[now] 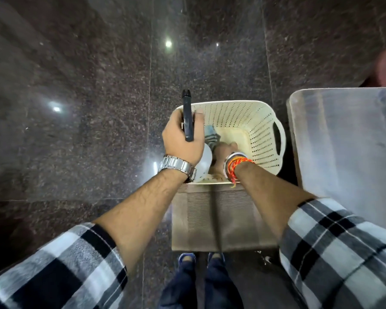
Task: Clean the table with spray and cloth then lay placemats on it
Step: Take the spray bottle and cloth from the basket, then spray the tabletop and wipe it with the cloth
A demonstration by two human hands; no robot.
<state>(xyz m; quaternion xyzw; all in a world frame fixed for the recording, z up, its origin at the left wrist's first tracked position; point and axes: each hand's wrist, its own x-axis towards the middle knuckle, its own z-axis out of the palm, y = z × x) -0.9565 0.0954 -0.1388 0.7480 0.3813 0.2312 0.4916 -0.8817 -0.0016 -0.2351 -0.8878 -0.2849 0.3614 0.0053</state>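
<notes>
Right hand [225, 152] down in basket [261, 121]; left hand [183, 139] grips spray bottle [187, 117].

Left hand [183, 139] grips spray bottle [187, 117]; right hand [223, 152] inside basket [254, 121].

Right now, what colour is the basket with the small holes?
The basket is cream, almost off-white; the head view shows it best.

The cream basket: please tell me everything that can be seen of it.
The cream basket looks like plastic, with perforated walls, rounded corners and a handle slot on its right side. It stands upright on a brownish ribbed stool, beside the table. The right hand reaches inside it, near a striped cloth.
</notes>
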